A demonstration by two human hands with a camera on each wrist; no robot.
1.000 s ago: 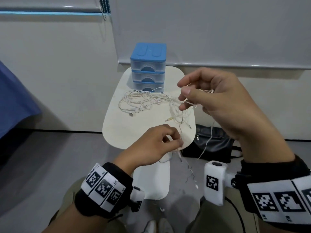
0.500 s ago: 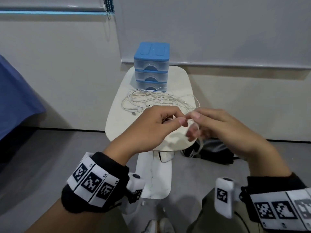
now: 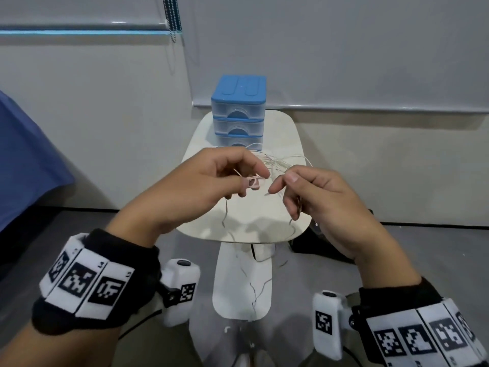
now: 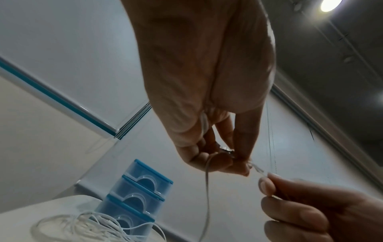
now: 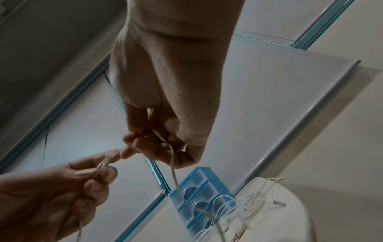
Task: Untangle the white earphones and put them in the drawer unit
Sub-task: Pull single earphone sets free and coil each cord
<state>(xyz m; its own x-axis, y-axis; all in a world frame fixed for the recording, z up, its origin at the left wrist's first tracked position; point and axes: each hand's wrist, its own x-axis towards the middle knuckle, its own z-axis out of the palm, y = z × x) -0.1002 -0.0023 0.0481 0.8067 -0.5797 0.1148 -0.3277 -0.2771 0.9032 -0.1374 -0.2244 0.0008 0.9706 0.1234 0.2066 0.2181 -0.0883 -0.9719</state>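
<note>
The white earphones [image 3: 275, 161] lie as a tangled heap on the small white table [image 3: 264, 215], just in front of the blue drawer unit [image 3: 238, 112], whose three drawers are closed. One cable strand runs up between my hands. My left hand [image 3: 255, 180] pinches a small loop of it between thumb and fingers, and a length hangs down below. My right hand [image 3: 281, 185] pinches the same strand a few centimetres to the right. The left wrist view shows the pinch of my left hand [image 4: 242, 162] close up. In the right wrist view, the cable passes through my right hand [image 5: 140, 142] toward the heap [image 5: 248, 204].
A black bag [image 3: 317, 242] lies on the floor right of the table. A blue cloth [image 3: 26, 160] hangs at far left. The wall and a roller blind stand close behind the drawer unit. The table's white base [image 3: 243, 282] is between my knees.
My right hand has come down from its raised position and my left hand has risen from the table's front edge. Both now meet over the table, pinching the strand close together.
</note>
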